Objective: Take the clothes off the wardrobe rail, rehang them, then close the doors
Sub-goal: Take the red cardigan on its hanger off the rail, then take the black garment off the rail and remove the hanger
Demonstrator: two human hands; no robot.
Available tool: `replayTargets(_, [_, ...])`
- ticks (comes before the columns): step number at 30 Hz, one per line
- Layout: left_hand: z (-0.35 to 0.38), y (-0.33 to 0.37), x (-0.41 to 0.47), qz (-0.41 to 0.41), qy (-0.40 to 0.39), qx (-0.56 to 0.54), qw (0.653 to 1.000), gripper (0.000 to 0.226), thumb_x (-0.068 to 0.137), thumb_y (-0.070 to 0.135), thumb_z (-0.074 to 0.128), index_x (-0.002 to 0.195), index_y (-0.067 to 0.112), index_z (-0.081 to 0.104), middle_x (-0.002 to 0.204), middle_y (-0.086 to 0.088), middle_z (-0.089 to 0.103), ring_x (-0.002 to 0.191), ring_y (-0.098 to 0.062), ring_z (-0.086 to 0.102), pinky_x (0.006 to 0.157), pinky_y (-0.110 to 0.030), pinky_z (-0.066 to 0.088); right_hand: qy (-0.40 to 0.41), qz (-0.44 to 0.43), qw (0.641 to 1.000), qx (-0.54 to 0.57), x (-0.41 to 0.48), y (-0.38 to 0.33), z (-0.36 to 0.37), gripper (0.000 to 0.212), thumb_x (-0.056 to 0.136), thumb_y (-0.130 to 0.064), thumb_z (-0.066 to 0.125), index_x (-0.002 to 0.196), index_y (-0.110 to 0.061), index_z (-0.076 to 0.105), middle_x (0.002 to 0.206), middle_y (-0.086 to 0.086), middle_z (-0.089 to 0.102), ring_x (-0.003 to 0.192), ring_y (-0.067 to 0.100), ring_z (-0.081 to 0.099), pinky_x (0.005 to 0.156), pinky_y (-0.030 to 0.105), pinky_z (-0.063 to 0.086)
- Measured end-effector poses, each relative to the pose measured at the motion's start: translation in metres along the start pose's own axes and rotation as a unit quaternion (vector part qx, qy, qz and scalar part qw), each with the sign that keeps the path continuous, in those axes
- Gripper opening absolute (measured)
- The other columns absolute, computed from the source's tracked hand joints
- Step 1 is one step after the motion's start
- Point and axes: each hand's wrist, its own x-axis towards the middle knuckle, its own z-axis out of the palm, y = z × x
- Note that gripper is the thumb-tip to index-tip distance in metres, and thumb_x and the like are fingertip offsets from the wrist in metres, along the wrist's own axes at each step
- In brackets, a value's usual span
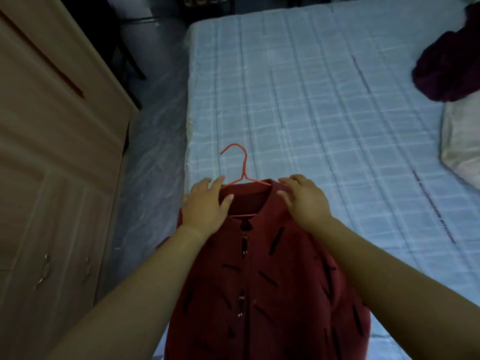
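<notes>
Red cloth, a button-front garment (pixel 265 281) with dark dashes, lies face up at the near left corner of the bed (pixel 324 105), its left shoulder hanging just past the bed's left edge. A thin orange wire hanger (pixel 240 167) sits inside the neck, its hook pointing up the bed toward the far end.

The left hand (pixel 205 203) lies flat on the left shoulder, fingers spread and thumb near the collar; the right hand (pixel 304 201) lies flat on the right shoulder, fingers slightly bent. Neither hand closes on anything; both press or smooth the cloth over the hanger's arms.

The likely trouble is at the shoulders. Whether the wire reaches fully into both is hidden under the hands, so on lifting, 1 shoulder may slip off and the garment slide down. The wide open neck makes that easier, and the wire looks light enough to bend. The overhanging left side could also drag the piece off the edge if it is let go carelessly.

Room is good on the bed: the checked sheet is bare up to a dark maroon garment (pixel 449 66) at the far right and a pale pillow (pixel 462 141) at the right edge. The wardrobe (pixel 52 152) stands close on the left across a narrow strip of floor (pixel 153 152), and its visible doors look shut.
</notes>
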Motion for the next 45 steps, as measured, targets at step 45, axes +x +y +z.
replayTargets(45, [-0.209, -0.166, -0.924, -0.481, 0.373, 0.14, 0.781, 0.056, 0.083, 0.058, 0.032, 0.118, 0.024, 0.06, 0.109, -0.005, 0.067, 0.098, -0.032, 0.062, 0.084, -0.041, 0.046, -0.1, -0.673, 0.718, 0.147, -0.654, -0.582, -0.006, 0.054, 0.089, -0.047, 0.037, 0.108, -0.004, 0.063, 0.105, 0.014, 0.065, 0.094, 0.034, 0.062, 0.077, 0.038, 0.053])
